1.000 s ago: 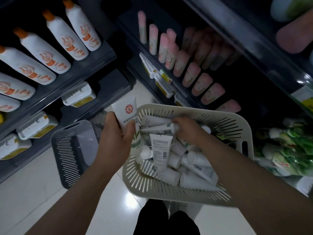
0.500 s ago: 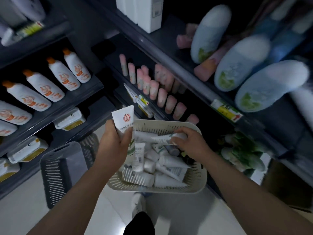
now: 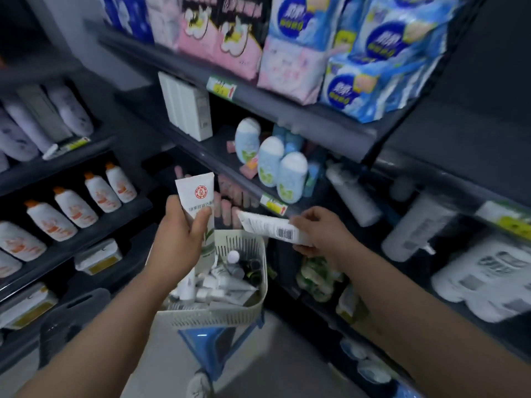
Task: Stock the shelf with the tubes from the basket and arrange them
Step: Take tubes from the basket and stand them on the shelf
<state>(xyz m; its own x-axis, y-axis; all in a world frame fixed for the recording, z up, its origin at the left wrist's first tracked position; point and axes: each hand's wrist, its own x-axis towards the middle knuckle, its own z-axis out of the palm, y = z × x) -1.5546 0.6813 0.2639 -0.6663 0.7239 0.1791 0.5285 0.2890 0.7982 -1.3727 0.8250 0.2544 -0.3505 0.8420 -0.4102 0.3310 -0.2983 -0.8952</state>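
Evidently both hands were loaded for the shelf. The left hand (image 3: 178, 239) was wrapped around an upright white tube (image 3: 198, 202), its crimped end up and the red round logo facing the camera, probably so the label could be checked before it went in front-out. The right hand (image 3: 319, 237) pinched a second tube (image 3: 270, 226) by one end, lying nearly level with its barcode side up; that tube pointed across toward the left hand, and its free end stopped just short of the upright one. Below and between the two hands sat the cream slotted basket (image 3: 218, 317), many more tubes jumbled inside it along with a few dark-capped bottles, so most of the stocking remained to be done. Above the right hand, the shelf edge (image 3: 230, 179) carried a yellow price tag (image 3: 273, 203) and pale blue bottles (image 3: 270, 162). Which bay was meant for the tubes could not be told.
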